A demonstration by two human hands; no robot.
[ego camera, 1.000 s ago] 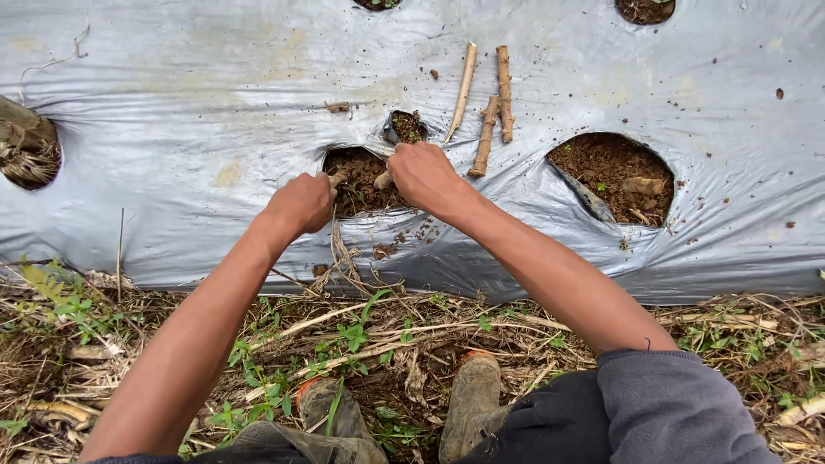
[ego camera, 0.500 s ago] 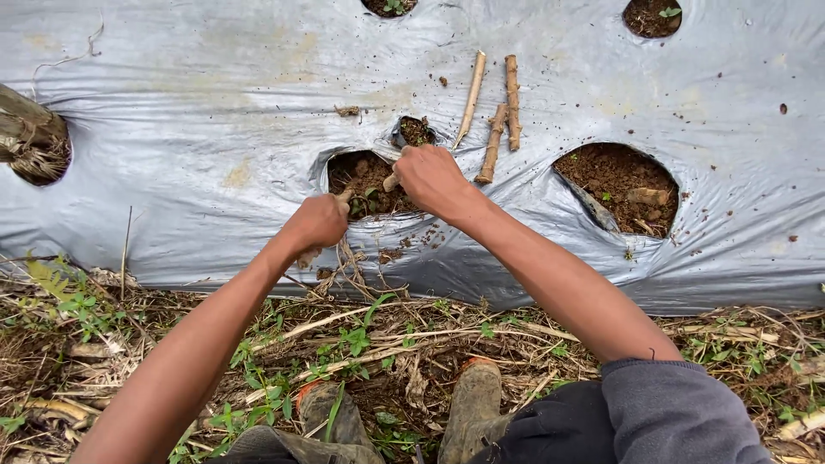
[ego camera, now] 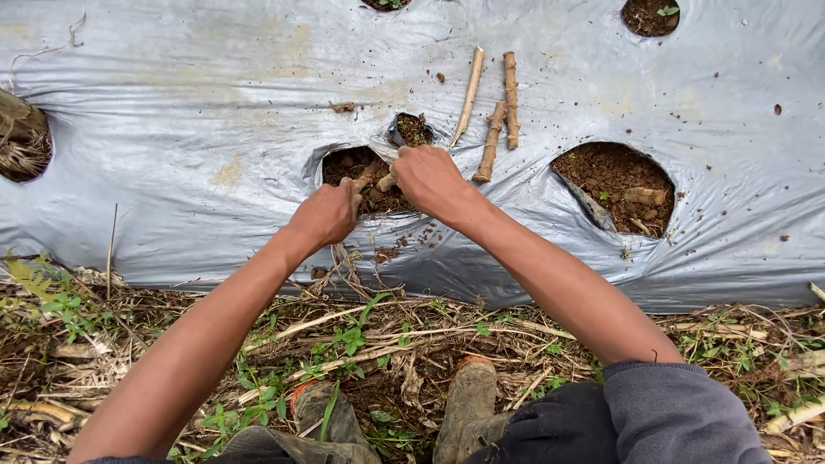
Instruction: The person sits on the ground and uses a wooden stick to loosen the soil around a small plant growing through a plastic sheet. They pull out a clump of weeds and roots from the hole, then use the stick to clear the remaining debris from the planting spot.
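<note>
My left hand (ego camera: pixel 325 212) is closed around a short brown stick whose tip (ego camera: pixel 362 182) pokes into the soil of a planting hole (ego camera: pixel 345 163) cut in grey plastic mulch (ego camera: pixel 215 129). My right hand (ego camera: pixel 428 178) grips another short stick, its end (ego camera: pixel 386 182) showing at the hole's right edge. Both hands sit over the near rim of that hole. A smaller hole (ego camera: pixel 412 129) lies just beyond my right hand.
Three loose sticks (ego camera: pixel 491 142) lie on the plastic past my right hand. A bigger soil hole (ego camera: pixel 614 182) holds a stick stub at right. Another hole with a plant stump (ego camera: pixel 19 137) is at far left. My muddy boots (ego camera: pixel 468 395) stand on weedy, straw-littered ground (ego camera: pixel 103 344).
My left hand pulled back toward me from the hole's edge, then pushed forward again with its stick into the soil. My right hand has hardly moved.
</note>
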